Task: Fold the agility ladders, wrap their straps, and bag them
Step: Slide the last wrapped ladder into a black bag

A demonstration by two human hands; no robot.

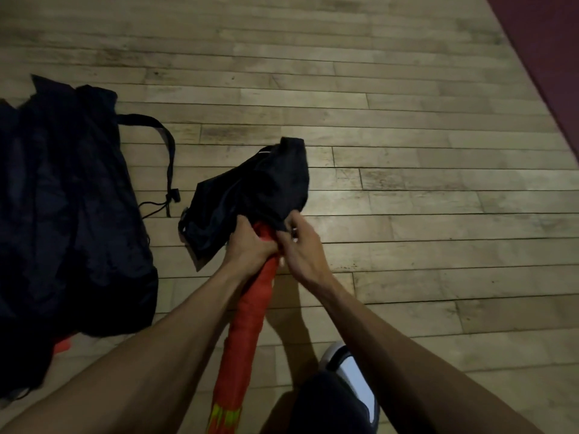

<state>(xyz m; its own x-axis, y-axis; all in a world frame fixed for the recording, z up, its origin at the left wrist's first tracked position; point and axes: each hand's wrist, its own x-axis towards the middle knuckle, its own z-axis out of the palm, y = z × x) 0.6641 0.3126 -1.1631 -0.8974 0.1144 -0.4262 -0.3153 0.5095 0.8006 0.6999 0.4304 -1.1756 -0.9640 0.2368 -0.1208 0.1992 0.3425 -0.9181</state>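
Note:
A folded orange agility ladder bundle (247, 311) runs from the bottom of the view up to the middle, with yellow strap showing at its lower end. Its top end sits in the mouth of a small black bag (250, 189) that lies crumpled over it. My left hand (249, 242) grips the bundle's top together with the bag's edge. My right hand (297, 249) pinches the bag's rim on the other side. How far the bundle reaches inside the bag is hidden.
A large black bag (62, 198) with a strap and drawcord (167, 170) lies on the wooden floor (407, 183) at the left, an orange piece (62, 344) peeking from under it. A dark red mat (548, 57) borders the upper right. My shoe (351, 380) is at the bottom.

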